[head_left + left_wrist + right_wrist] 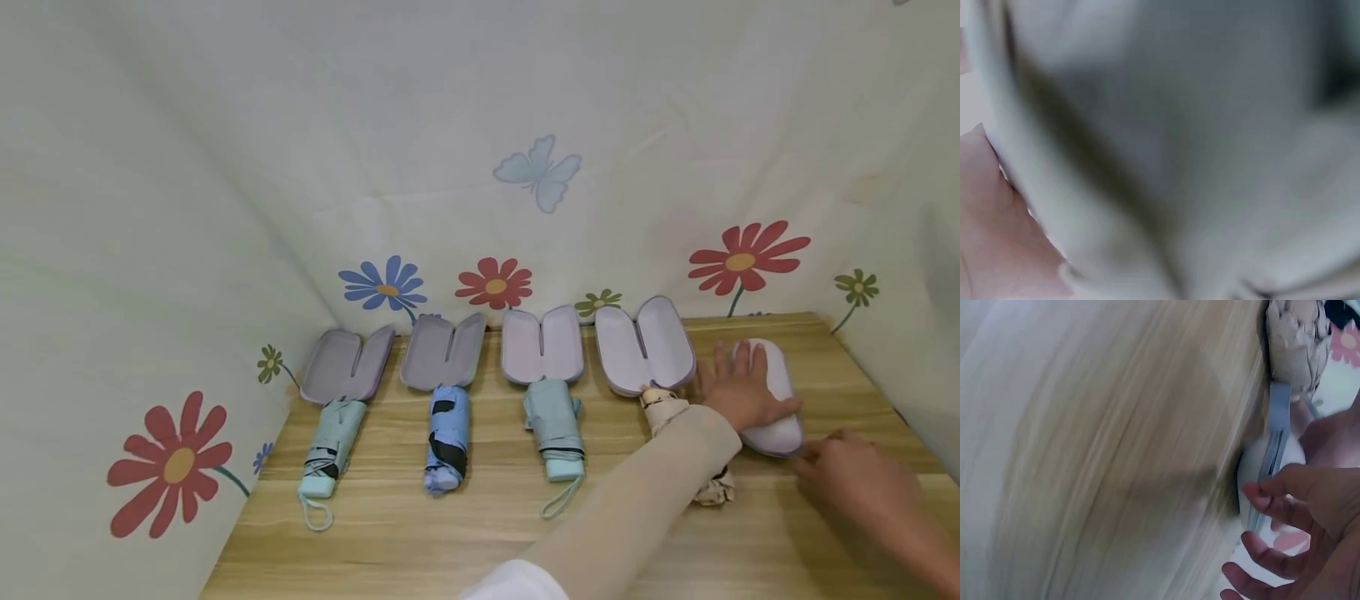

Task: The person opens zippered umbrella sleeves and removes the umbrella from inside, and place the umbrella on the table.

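At the right of the head view a closed pale lavender zip case [776,435] lies on the wooden table. My left hand [738,393] rests on its top with the fingers spread. Thumb and forefinger of my right hand [855,475] pinch at the zip seam by the near right end; the zip pull itself is hidden behind the fingertips. In the right wrist view the seam runs along the side of the case [1251,467], with a grey tab [1279,406] at one end. A sleeve fills most of the left wrist view.
Several opened cases [542,358] stand in a row along the back, each with a folded umbrella in front: teal [337,433], blue [448,442], grey-green [555,425] and beige [663,408]. My left forearm crosses the beige one. A flowered cloth [420,208] encloses the table [390,542].
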Available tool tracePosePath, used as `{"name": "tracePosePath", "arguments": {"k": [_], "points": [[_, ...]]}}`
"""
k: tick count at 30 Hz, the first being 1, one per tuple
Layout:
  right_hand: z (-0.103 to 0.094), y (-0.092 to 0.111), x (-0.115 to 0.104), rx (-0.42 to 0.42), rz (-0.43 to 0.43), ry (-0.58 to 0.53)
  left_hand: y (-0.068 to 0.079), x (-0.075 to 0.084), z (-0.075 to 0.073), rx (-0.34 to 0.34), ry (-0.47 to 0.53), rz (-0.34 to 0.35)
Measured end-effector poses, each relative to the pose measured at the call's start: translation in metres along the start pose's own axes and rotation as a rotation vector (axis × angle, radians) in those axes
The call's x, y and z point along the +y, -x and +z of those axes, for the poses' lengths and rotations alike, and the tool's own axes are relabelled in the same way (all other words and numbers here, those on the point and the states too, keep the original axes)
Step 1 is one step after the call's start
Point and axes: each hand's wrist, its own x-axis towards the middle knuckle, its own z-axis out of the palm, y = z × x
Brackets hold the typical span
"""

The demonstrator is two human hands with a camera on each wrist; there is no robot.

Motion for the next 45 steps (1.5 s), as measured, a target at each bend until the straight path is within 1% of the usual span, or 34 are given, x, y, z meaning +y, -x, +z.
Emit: {"name": "tracePosePath", "arguments": {"k": [3, 6, 8, 11, 12, 14, 15, 17, 19, 21, 23, 24, 27, 28, 30, 32, 33, 34, 36, 37, 39, 40, 42, 45], "points": [[-0.008, -0.003, 0.004, -0.002, -0.015, 0.044, -0.004, -0.001, -0.001, -0.023, -0.047, 0.040], [-0.012, -0.007, 0.002, 0.006, -0.041, 0.054, -0.012, 0.000, 0.002, -0.030, -0.088, 0.073], [-0.012, -0.009, 0.000, 0.002, -0.055, 0.056, -0.017, 0.000, 0.005, -0.036, -0.110, 0.084], [-0.010, -0.011, -0.001, 0.000, -0.100, 0.040, -0.021, 0.002, 0.008, -0.037, -0.120, 0.127], [-0.009, -0.010, -0.001, -0.004, -0.108, 0.030, -0.021, 0.003, 0.007, -0.045, -0.120, 0.142], [-0.005, -0.009, 0.000, -0.006, -0.128, 0.013, -0.015, 0.005, 0.003, -0.056, -0.111, 0.176], [-0.003, -0.008, 0.000, -0.009, -0.136, 0.005, -0.011, 0.007, 0.001, -0.062, -0.102, 0.182], [0.000, -0.007, 0.000, -0.025, -0.137, 0.002, -0.005, 0.010, 0.001, -0.077, -0.095, 0.173], [0.004, -0.007, 0.001, -0.044, -0.128, -0.010, -0.003, 0.013, 0.004, -0.084, -0.078, 0.150], [0.007, -0.008, 0.000, -0.056, -0.123, -0.013, -0.007, 0.018, 0.013, -0.078, -0.081, 0.119], [0.009, -0.008, 0.000, -0.057, -0.125, -0.004, -0.010, 0.019, 0.020, -0.075, -0.085, 0.119], [0.009, -0.008, 0.001, -0.049, -0.133, 0.003, -0.012, 0.021, 0.023, -0.071, -0.106, 0.114], [0.007, -0.009, 0.004, -0.027, -0.135, 0.036, -0.005, 0.016, 0.018, -0.087, -0.133, 0.124], [0.006, -0.010, 0.007, -0.011, -0.139, 0.044, -0.007, 0.016, 0.018, -0.096, -0.134, 0.127], [0.005, -0.014, 0.013, 0.014, -0.125, 0.053, -0.008, 0.017, 0.017, -0.105, -0.171, 0.120], [0.004, -0.019, 0.020, 0.029, -0.108, 0.060, -0.010, 0.017, 0.017, -0.104, -0.164, 0.136], [0.004, -0.022, 0.023, 0.040, -0.105, 0.062, -0.012, 0.018, 0.019, -0.098, -0.168, 0.137], [0.004, -0.026, 0.026, 0.048, -0.105, 0.067, -0.012, 0.018, 0.019, -0.093, -0.169, 0.135], [0.005, -0.032, 0.031, 0.061, -0.112, 0.079, -0.009, 0.016, 0.018, -0.076, -0.146, 0.136], [0.005, -0.035, 0.033, 0.069, -0.117, 0.086, -0.009, 0.016, 0.019, -0.070, -0.128, 0.137], [0.005, -0.042, 0.035, 0.084, -0.133, 0.103, -0.012, 0.018, 0.021, -0.066, -0.127, 0.118], [0.005, -0.045, 0.037, 0.086, -0.139, 0.115, -0.014, 0.018, 0.022, -0.069, -0.125, 0.115], [0.005, -0.049, 0.039, 0.061, -0.127, 0.132, -0.019, 0.021, 0.024, -0.076, -0.149, 0.108], [0.004, -0.055, 0.043, 0.021, -0.122, 0.149, -0.018, 0.021, 0.023, -0.087, -0.167, 0.099]]}}
